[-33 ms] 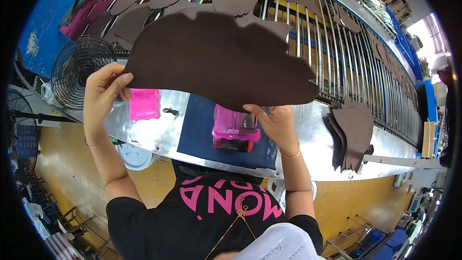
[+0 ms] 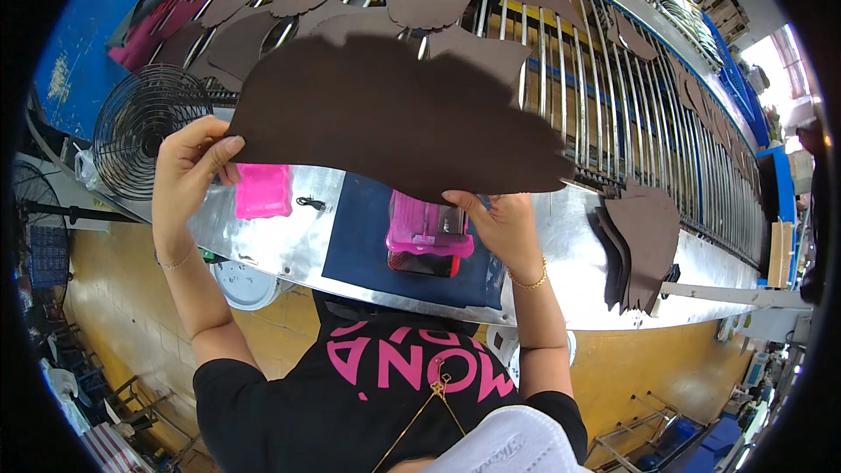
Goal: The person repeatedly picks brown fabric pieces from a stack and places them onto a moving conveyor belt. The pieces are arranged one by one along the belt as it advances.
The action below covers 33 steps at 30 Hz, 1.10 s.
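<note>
A large dark brown cut leather piece (image 2: 385, 123), with a notched far edge, is held up above the metal table. My left hand (image 2: 200, 153) pinches its left end between thumb and fingers. At the near edge, right of the middle, my right hand (image 2: 498, 221) grips it with the thumb on top; the fingers underneath are mostly hidden. Below the piece, a pink tray (image 2: 429, 232) on a dark blue mat (image 2: 359, 250) is partly covered. A second pink tray (image 2: 263, 193) lies near my left hand.
Beyond the table runs a rack of metal bars (image 2: 604, 96) carrying several brown pieces (image 2: 429, 3). A stack of brown pieces (image 2: 644, 241) sits at the table's right. At the left stands a round wire guard (image 2: 149, 131). A small black cord (image 2: 310, 203) lies on the table.
The leather piece has tilted slightly, its far edge coming lower and its right end drawing in a little. Both hands keep their grip and have hardly moved.
</note>
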Tool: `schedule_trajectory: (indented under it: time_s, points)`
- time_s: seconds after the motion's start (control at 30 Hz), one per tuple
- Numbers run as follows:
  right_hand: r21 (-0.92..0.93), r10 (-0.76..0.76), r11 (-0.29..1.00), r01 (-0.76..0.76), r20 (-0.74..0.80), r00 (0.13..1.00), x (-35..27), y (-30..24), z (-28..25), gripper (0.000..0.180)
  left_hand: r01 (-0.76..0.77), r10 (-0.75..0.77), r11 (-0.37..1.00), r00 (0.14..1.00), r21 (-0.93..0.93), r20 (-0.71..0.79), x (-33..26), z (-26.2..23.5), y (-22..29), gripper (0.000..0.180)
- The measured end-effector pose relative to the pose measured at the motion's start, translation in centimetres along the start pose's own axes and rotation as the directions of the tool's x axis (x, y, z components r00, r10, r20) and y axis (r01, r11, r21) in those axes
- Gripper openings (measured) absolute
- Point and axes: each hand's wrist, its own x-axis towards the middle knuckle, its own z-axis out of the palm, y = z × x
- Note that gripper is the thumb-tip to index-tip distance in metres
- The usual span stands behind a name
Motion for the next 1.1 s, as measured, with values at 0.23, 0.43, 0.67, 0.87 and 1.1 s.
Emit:
schedule_trajectory:
  time_s: [0.23, 0.43, 0.67, 0.87, 1.1]
  points:
    - [-0.104, -0.001, 0.995, 0.005, 0.044, 0.999, -1.6, 0.5, -3.0, 0.039, 0.039, -0.086, 0.976, 0.973, 0.215, 0.216, 0.5, 2.7, -1.7, 0.008]
    - [-0.095, 0.185, 0.978, -0.186, -0.016, 0.983, -7.1, 3.7, -5.9, 0.025, 0.109, -0.17, 0.98, 0.889, 0.164, 0.425, 3.2, 10.4, -1.3, 0.009]
    - [0.037, 0.36, 0.929, -0.368, -0.325, 0.875, -14.8, 4.6, -11.3, 0.021, -0.503, 0.309, 0.85, 0.718, 0.159, 0.623, 4.9, 18.6, 0.2, 0.01]
    - [-0.341, 0.182, 0.833, -0.436, -0.574, 0.798, -18.0, 0.8, -19.9, 0.014, -0.626, 0.419, 0.779, 0.548, 0.023, 0.724, 6.8, 24.5, 4.3, 0.062]
    - [-0.577, 0.363, 0.636, -0.512, -0.361, 0.859, -10.8, -2.5, -25.5, 0.014, -0.75, 0.67, 0.64, 0.438, -0.168, 0.599, 12.3, 27.4, 9.7, 0.037]
